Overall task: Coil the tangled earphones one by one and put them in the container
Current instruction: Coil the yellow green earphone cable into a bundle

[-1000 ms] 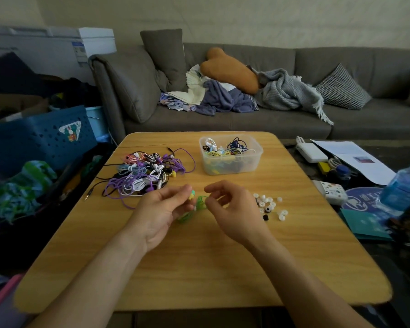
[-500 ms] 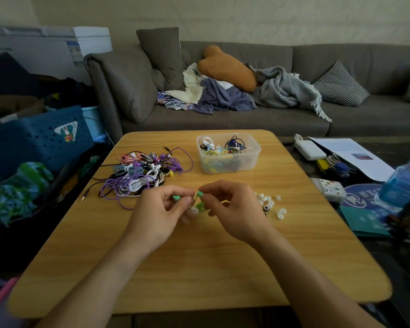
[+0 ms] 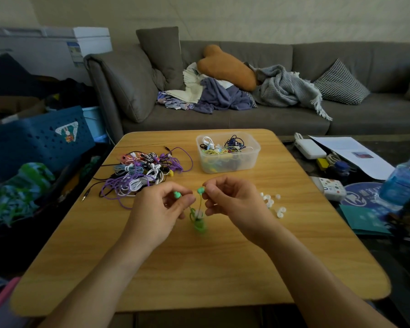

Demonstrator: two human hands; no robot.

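The two green earbuds, bunched together a moment ago, are now drawn apart: one is pinched by the left hand, the other by the right hand. The green earphones hang between and below both grips (cord blurred), above the surface. Coiling seems unfinished; the container lies beyond the grips.

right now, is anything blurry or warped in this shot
Head view: the green earphones hanging between the hands smear with motion blur; the water bottle at the right edge is blurred too; wide-angle distortion bows the table edges and the sofa; light is dim and soft, without glare.
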